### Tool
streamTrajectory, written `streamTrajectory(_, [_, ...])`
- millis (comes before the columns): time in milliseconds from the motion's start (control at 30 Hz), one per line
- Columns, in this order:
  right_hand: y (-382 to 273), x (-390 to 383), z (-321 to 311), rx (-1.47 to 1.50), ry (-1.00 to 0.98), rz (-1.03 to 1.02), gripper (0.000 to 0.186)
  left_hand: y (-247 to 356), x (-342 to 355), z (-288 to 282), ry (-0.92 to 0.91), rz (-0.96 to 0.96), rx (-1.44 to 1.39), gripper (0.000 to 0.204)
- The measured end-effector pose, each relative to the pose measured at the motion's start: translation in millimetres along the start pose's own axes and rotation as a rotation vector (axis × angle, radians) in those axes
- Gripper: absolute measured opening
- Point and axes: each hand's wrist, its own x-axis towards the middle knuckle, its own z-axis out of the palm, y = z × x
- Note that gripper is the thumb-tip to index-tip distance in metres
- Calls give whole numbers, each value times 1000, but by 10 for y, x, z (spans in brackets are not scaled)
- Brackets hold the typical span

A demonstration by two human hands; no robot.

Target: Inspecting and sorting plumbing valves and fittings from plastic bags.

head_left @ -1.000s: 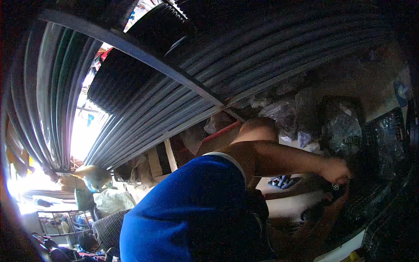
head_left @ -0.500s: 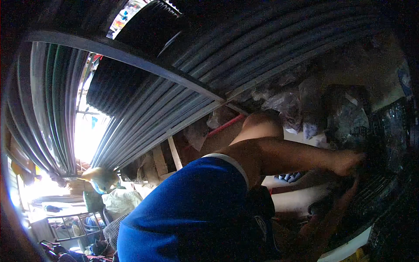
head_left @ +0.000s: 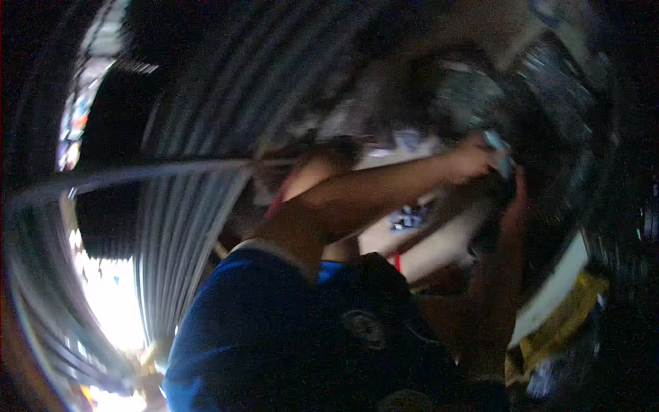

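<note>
My left arm reaches across from the left, and my left hand is closed on a small pale blue thing. Blur hides what kind of thing it is. From below, my right forearm rises in shadow. My right hand is close beside the pale blue thing; I cannot tell whether it touches it. Its fingers are smeared by motion. Behind both hands lies a dark, cluttered area with shiny plastic-looking wrapping.
Rows of long grey tubes lie along a metal bar at the left. A pale panel edge and a yellow piece of material are at the lower right. Bright light enters from the left.
The view has swung, blurring the scene. My hands now appear higher and further left in the picture, and the pale blue thing has come into sight in my left hand.
</note>
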Motion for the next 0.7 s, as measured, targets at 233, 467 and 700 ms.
streamTrajectory(233, [-80,19,-225,-824,-121,-733,55,363,-94,-83,-142,-34,-259,32])
streamTrajectory(467, [34,-455,424,-795,-133,-850,46,-84,-156,18,64,-160,-95,35])
streamTrajectory(700, [110,-489,366,-775,-78,-896,29,-178,-317,102,52,-159,-66,54])
